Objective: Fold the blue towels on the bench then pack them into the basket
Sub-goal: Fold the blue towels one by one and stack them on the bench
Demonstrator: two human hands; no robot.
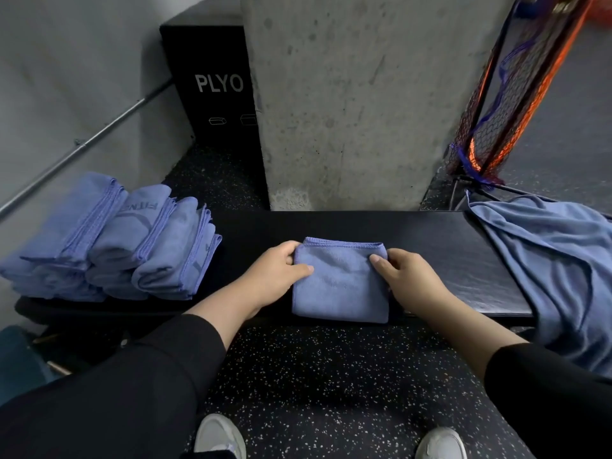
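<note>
A small folded blue towel (pixel 341 286) lies on the black bench (pixel 447 253), its near edge at the bench's front. My left hand (pixel 278 273) grips its left edge, thumb on top and fingers curled under the far corner. My right hand (pixel 407 276) grips its right edge the same way. Several folded blue towels (pixel 112 240) are stacked on the bench's left end. An unfolded blue towel (pixel 549 260) drapes over the right end and hangs down. No basket is in view.
A concrete pillar (pixel 347 101) stands right behind the bench. A black PLYO box (pixel 212 87) sits at the back left. An orange and black net (pixel 510 94) leans at the back right. Speckled rubber floor (pixel 331 376) and my shoes lie below.
</note>
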